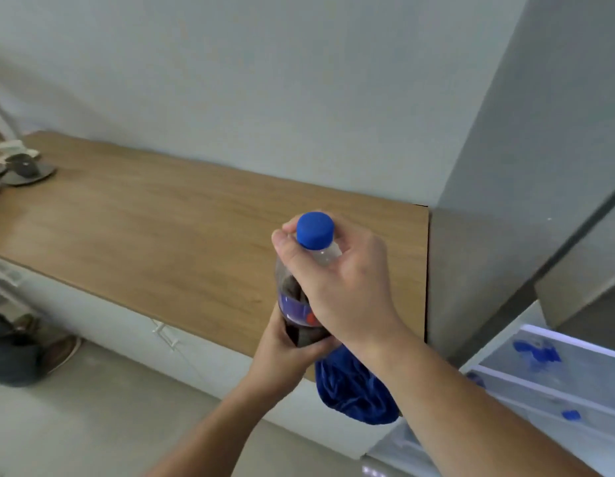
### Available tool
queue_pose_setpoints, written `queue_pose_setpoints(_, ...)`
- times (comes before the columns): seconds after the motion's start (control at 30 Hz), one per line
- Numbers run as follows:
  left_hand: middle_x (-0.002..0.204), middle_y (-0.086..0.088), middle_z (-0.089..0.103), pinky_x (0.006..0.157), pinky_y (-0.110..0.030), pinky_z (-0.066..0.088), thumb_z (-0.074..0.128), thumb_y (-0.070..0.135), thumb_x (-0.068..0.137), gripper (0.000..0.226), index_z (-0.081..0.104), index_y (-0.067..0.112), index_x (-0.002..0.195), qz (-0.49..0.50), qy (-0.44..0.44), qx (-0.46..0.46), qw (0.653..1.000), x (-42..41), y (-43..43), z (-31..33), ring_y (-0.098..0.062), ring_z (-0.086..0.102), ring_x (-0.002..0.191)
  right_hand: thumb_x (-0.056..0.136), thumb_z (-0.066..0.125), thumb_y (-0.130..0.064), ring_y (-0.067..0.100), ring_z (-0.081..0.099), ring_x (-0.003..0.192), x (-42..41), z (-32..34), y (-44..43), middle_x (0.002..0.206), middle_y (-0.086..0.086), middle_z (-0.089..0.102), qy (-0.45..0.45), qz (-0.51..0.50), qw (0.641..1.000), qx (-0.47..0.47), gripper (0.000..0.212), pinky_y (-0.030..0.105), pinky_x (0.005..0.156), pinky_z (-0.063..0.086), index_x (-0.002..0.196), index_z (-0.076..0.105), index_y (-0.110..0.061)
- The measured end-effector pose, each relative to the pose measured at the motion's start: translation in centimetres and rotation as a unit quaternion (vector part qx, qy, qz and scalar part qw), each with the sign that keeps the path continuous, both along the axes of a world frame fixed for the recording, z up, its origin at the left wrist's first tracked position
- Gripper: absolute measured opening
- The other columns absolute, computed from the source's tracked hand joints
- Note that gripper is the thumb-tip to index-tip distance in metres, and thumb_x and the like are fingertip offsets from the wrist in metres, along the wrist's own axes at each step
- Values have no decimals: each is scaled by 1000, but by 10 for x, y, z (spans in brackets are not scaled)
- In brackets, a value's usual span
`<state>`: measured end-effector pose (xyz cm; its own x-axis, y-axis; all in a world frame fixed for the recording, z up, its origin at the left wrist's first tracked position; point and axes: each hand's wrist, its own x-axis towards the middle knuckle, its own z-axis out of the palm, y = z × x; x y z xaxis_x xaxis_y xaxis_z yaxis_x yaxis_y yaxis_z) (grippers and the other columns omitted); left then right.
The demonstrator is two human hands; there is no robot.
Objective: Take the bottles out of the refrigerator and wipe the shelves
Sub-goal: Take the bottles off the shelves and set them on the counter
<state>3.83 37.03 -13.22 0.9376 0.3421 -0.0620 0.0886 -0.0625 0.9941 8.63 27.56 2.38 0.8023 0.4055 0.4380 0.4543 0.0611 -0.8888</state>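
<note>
- Now both hands clamp one upright bottle (300, 304): right hand (340, 284) at the neck, left hand (285, 352) lower (blue cloth (354, 390) beneath).
- Counter (196, 235) lies directly below, near its right front corner.

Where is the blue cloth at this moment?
In the head view, the blue cloth hangs lower centre-right, under the bottle held by both hands, at the wooden counter's front edge, left of the open refrigerator.

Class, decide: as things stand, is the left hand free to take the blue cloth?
Probably not: the left hand grips the bottle low down, though the cloth hangs just beside it.
</note>
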Motion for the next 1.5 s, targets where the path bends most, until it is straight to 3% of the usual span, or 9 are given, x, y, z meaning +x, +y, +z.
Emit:
queue_pose_setpoints(0.13,70,8,65,68,-20,51,84,0,76,47,54,-2,114,29,-1,21,999,25,45,-41,-3,66,71,86,76,-27,26,68,75,33,-35,53,74,11,71,16,-26,999,-19,23,43,74,54,77,69,-7)
queue_pose_setpoints(0.4,102,11,76,86,-51,58,79,81,52,81,67,29,114,82,56,175,980,66,103,-110,-25,69,107,84,75,-33,30,68,76,77,-94,108,73,13,72,24,-41,998,-41,28,46,75,55,77,69,-7)
queue_pose_setpoints(0.63,114,15,69,94,-48,55,81,78,51,84,58,40,122,103,28,161,981,73,98,-100,-21,62,114,89,71,-39,23,67,85,93,-108,112,84,4,71,-21,-44,997,-60,29,46,83,52,91,66,-11)
queue_pose_setpoints(0.8,147,-12,48,114,-50,39,64,88,60,127,27,12,155,126,41,254,958,50,79,-78,-30,44,136,90,60,-50,22,42,134,70,-109,60,142,8,47,-118,-61,977,-167,72,32,116,33,144,42,-6)
queue_pose_setpoints(0.9,147,-13,43,113,-47,38,63,66,80,95,31,12,151,182,29,286,941,3,35,-70,-30,39,138,96,56,-40,18,43,135,27,-122,-19,143,4,46,-130,-71,978,-149,62,24,113,32,146,41,-5)
queue_pose_setpoints(1.03,129,7,61,104,-14,39,59,50,86,50,54,25,130,58,-134,331,932,-44,-48,-76,-7,57,119,100,47,-47,17,51,133,-16,-162,-130,142,-1,51,-88,-105,978,-155,49,22,110,37,143,46,-23)
queue_pose_setpoints(1.13,146,20,47,103,2,32,44,59,96,48,41,45,142,-109,-153,386,903,-42,-115,-74,13,46,129,101,48,-43,12,53,131,-26,-184,-201,141,-6,55,-73,-144,965,-209,43,19,110,36,139,53,-23)
queue_pose_setpoints(1.27,151,17,46,110,-16,36,60,37,91,56,44,30,145,-219,-149,371,890,-12,-200,-78,3,43,138,103,48,-39,6,50,132,-18,-208,-275,141,-11,53,-49,-165,947,-272,39,26,107,44,139,56,-25)
queue_pose_setpoints(1.5,162,11,29,125,-28,23,50,24,89,70,30,21,156,-324,-99,433,835,82,-338,-97,-6,25,150,99,58,-29,10,51,132,34,-254,-420,138,-4,57,-25,-281,913,-295,42,33,107,47,140,57,-19)
